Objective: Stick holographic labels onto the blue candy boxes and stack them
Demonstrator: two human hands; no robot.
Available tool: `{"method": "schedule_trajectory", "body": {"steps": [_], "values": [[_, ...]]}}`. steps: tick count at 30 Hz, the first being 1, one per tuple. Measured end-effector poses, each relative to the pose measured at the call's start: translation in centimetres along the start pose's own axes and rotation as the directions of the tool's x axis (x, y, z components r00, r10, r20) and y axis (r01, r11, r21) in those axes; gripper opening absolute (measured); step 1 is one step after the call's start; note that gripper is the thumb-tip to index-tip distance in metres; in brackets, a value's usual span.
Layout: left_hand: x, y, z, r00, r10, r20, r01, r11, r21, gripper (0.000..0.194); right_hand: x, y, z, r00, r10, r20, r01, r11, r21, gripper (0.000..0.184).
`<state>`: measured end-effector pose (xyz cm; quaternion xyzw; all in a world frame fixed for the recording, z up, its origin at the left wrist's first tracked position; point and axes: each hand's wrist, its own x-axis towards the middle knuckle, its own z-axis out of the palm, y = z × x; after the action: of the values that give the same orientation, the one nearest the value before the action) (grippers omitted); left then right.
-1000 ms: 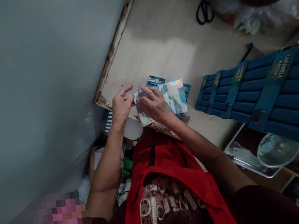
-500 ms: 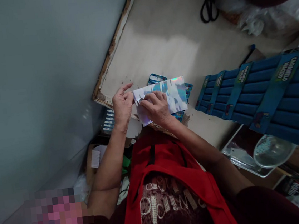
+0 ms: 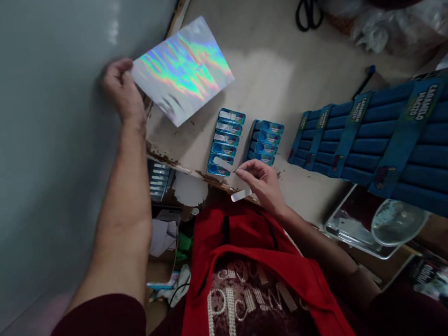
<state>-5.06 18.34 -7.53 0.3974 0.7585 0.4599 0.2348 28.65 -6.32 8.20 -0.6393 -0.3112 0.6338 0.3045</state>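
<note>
My left hand (image 3: 123, 96) is closed on one corner of a shiny holographic sheet (image 3: 184, 70), raised by the wall over the table's left edge. My right hand (image 3: 264, 182) is pinched, with a small pale strip (image 3: 222, 164) at its fingertips and a second silvery strip (image 3: 241, 194) sticking out below the fingers. Just beyond it on the tabletop lies a row of small blue printed packs (image 3: 225, 135), some bearing silvery strips across them. Close by to the right stands a second group of blue packs (image 3: 266, 140).
Long stacks of blue packs (image 3: 401, 131) with "Caramelo Macizo" bands fill the right side. Black scissors (image 3: 308, 11) lie at the back near clear plastic bags (image 3: 378, 31). A clear bowl (image 3: 399, 222) sits lower right. The wall (image 3: 41, 129) borders the left.
The sheet has moved up and left in my left hand. My right hand has come off it and moved down and right with strips at its fingers, exposing the blue packs.
</note>
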Motion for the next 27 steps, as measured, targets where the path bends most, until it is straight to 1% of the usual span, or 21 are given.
{"method": "schedule_trajectory", "body": {"steps": [1, 2, 3, 4, 5, 6, 7, 8, 9, 11, 12, 14, 15, 16, 17, 18, 20, 22, 24, 26, 27], "values": [[-1.4, 0.4, 0.2, 0.998, -0.028, 0.050, 0.025, 0.999, 0.044, 0.028, 0.4, 0.3, -0.3, 0.999, 0.035, -0.018, -0.034, 0.998, 0.050, 0.044], [-3.5, 0.8, 0.2, 0.996, -0.063, 0.066, 0.057, 0.995, 0.084, 0.025, 0.9, 0.6, -0.4, 0.998, 0.056, -0.032, -0.053, 0.994, 0.092, 0.046], [-6.2, 1.4, -0.1, 0.998, -0.057, 0.022, 0.054, 0.989, 0.136, 0.027, 1.4, 0.8, -0.5, 0.997, 0.068, -0.045, -0.061, 0.990, 0.127, 0.048], [-9.2, 1.9, -0.6, 0.999, 0.002, -0.045, 0.006, 0.985, 0.173, 0.029, 2.0, 1.0, -0.5, 0.996, 0.070, -0.052, -0.061, 0.986, 0.154, 0.048], [-12.3, 2.5, -1.3, 0.997, 0.020, -0.072, -0.006, 0.982, 0.191, 0.025, 2.5, 1.1, -0.5, 0.996, 0.063, -0.055, -0.053, 0.983, 0.175, 0.048], [-15.4, 3.0, -2.1, 0.999, -0.034, -0.032, 0.039, 0.982, 0.185, 0.016, 3.0, 1.2, -0.4, 0.997, 0.051, -0.054, -0.040, 0.981, 0.191, 0.048], [-18.2, 3.5, -2.8, 0.987, -0.150, 0.055, 0.139, 0.977, 0.162, 0.018, 3.4, 1.1, -0.3, 0.998, 0.040, -0.050, -0.029, 0.979, 0.202, 0.047], [-20.6, 4.0, -3.5, 0.942, -0.265, 0.205, 0.248, 0.963, 0.108, 0.032, 3.6, 1.1, -0.2, 0.999, 0.031, -0.043, -0.021, 0.977, 0.210, 0.046], [-22.7, 4.4, -4.1, 0.882, -0.350, 0.315, 0.356, 0.934, 0.040, 0.045, 3.8, 0.9, 0.0, 0.999, 0.025, -0.030, -0.018, 0.976, 0.216, 0.046], [-25.4, 5.4, -4.9, 0.747, -0.467, 0.473, 0.555, 0.830, -0.057, 0.062, 3.8, 0.5, 0.4, 1.000, 0.028, 0.006, -0.029, 0.976, 0.216, 0.045], [-26.2, 5.8, -5.0, 0.676, -0.509, 0.533, 0.643, 0.761, -0.090, 0.068, 3.7, 0.3, 0.6, 0.999, 0.038, 0.027, -0.043, 0.977, 0.210, 0.046], [-26.9, 6.5, -5.1, 0.537, -0.555, 0.636, 0.781, 0.611, -0.126, 0.072, 3.4, 0.0, 1.0, 0.996, 0.061, 0.060, -0.071, 0.979, 0.189, 0.048], [-27.0, 6.7, -5.1, 0.489, -0.556, 0.672, 0.824, 0.548, -0.147, 0.071, 3.3, -0.1, 1.3, 0.995, 0.071, 0.067, -0.081, 0.982, 0.172, 0.048], [-27.1, 6.8, -5.0, 0.471, -0.548, 0.691, 0.846, 0.503, -0.178, 0.069, 3.3, -0.1, 1.5, 0.994, 0.080, 0.068, -0.090, 0.984, 0.152, 0.049], [-27.2, 6.9, -4.8, 0.484, -0.541, 0.688, 0.850, 0.477, -0.223, 0.065, 3.3, 0.1, 1.7, 0.994, 0.088, 0.062, -0.096, 0.987, 0.132, 0.049], [-27.3, 6.8, -4.5, 0.520, -0.541, 0.661, 0.839, 0.471, -0.273, 0.061, 3.5, 0.4, 1.9, 0.995, 0.094, 0.047, -0.098, 0.989, 0.114, 0.049], [-27.4, 6.5, -3.9, 0.612, -0.558, 0.560, 0.785, 0.511, -0.349, 0.052, 4.2, 1.4, 2.3, 0.995, 0.100, 0.000, -0.100, 0.991, 0.091, 0.049], [-27.5, 5.9, -3.1, 0.696, -0.560, 0.449, 0.715, 0.598, -0.363, 0.041, 5.3, 2.5, 2.6, 0.994, 0.088, -0.059, -0.083, 0.994, 0.073, 0.051], [-27.4, 5.2, -2.4, 0.777, -0.504, 0.376, 0.622, 0.704, -0.342, 0.030, 6.6, 3.6, 3.0, 0.991, 0.055, -0.125, -0.056, 0.998, -0.001, 0.050], [-27.0, 4.5, -1.8, 0.844, -0.420, 0.332, 0.519, 0.796, -0.312, 0.024, 7.9, 4.3, 3.3, 0.981, 0.009, -0.192, -0.040, 0.987, -0.158, 0.045], [-26.8, 4.2, -1.5, 0.865, -0.384, 0.322, 0.477, 0.829, -0.292, 0.022, 8.3, 4.5, 3.4, 0.975, -0.017, -0.221, -0.040, 0.967, -0.253, 0.041]]}}
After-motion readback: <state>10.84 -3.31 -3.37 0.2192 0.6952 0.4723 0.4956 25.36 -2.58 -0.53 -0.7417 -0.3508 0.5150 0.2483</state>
